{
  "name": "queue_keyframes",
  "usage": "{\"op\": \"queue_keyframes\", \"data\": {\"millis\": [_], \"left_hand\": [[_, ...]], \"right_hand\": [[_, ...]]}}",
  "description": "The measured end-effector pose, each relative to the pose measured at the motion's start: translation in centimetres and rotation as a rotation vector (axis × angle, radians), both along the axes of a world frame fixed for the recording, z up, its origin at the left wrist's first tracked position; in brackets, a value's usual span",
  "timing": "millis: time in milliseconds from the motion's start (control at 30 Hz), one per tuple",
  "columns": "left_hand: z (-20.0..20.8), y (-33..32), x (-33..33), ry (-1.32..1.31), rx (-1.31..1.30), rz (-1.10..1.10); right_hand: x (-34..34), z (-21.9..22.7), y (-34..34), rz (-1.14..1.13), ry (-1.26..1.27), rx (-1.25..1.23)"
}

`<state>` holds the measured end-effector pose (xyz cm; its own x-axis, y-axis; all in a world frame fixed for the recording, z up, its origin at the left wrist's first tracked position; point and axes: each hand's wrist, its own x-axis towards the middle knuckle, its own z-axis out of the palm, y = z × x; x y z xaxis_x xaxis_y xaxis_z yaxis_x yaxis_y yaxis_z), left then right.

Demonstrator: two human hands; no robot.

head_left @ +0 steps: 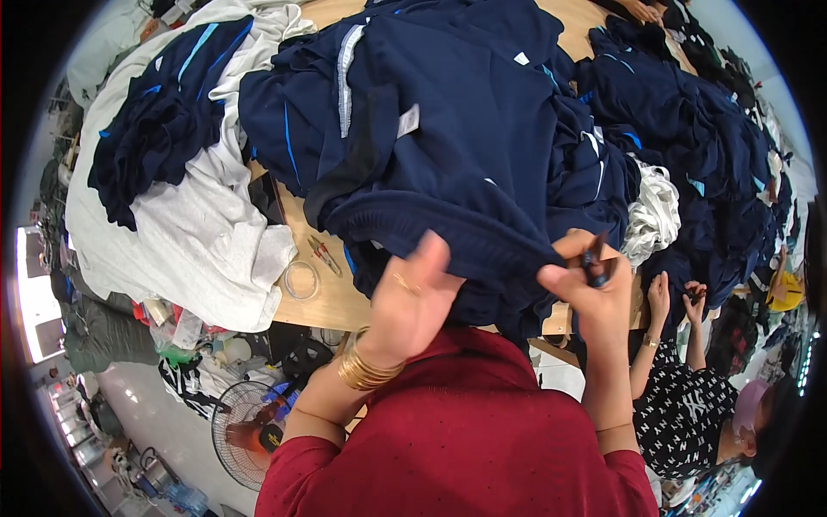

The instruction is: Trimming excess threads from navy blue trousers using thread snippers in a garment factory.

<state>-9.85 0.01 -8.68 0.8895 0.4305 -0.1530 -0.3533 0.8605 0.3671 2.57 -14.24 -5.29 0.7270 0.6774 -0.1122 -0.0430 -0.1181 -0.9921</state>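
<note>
A navy garment (469,146) with a ribbed waistband (431,228) lies spread in front of me on a heap of similar clothes. At the right end of the band, my right hand (599,289) pinches the cloth between thumb and fingers. A small dark tool (596,269), its kind unclear, is tucked in that same hand. My left hand (405,302), with gold bangles at the wrist, is just below the band's left part. Its fingers are smeared by motion and partly hidden, so whether they touch the cloth is unclear.
On the wooden table (323,297) lie small thread snips (325,256) and a clear ring-shaped roll (301,280). White cloth (207,233) and navy clothes (164,121) lie left; a white bundle (655,211) sits right. A co-worker (689,405) handles navy clothes at right. A fan (245,431) stands lower left.
</note>
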Motion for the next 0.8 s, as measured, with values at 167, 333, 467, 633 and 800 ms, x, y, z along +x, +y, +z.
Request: {"op": "queue_keyframes", "data": {"millis": [167,333,467,633,800], "left_hand": [[0.3,3.0,-1.0,-0.109,-0.157,-0.032],[0.2,3.6,-1.4,-0.092,-0.136,-0.057],[0.0,3.7,-1.6,-0.089,-0.112,-0.064],[-0.1,3.5,-1.5,-0.104,-0.114,-0.069],[-0.2,3.6,-1.6,-0.101,-0.122,0.023]], "right_hand": [[1.0,0.1,-0.8,-0.054,0.149,0.016],[1.0,0.0,-0.6,-0.059,0.306,0.028],[1.2,-0.2,-0.8,-0.077,0.355,0.04],[1.3,-0.4,-1.0,-0.09,0.357,0.035],[1.6,-0.5,-1.5,-0.121,0.366,0.05]]}}
